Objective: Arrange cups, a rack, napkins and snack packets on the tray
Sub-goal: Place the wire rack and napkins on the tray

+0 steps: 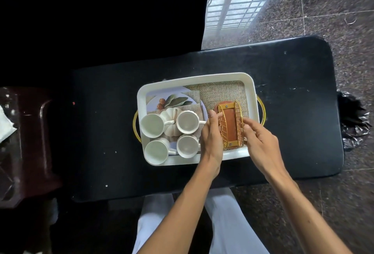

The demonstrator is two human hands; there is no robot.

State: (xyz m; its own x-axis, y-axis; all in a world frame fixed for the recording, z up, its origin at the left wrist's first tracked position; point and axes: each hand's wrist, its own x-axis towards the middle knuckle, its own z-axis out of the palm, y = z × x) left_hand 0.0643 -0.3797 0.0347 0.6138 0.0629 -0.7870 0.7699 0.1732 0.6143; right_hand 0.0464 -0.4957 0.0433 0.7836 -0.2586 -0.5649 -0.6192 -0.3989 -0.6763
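Cups (170,135) crowd tray's (194,78) left; far-right burlap free.

No text, label, brand, number or sign can be read anywhere in the view. The printed sheet (172,99) lying in the white tray (194,78) carries only a picture of leaves, small orange fruits and a white pumpkin, without lettering.

Both hands (211,132) (261,142) flank rack (230,127) on tray (194,79).
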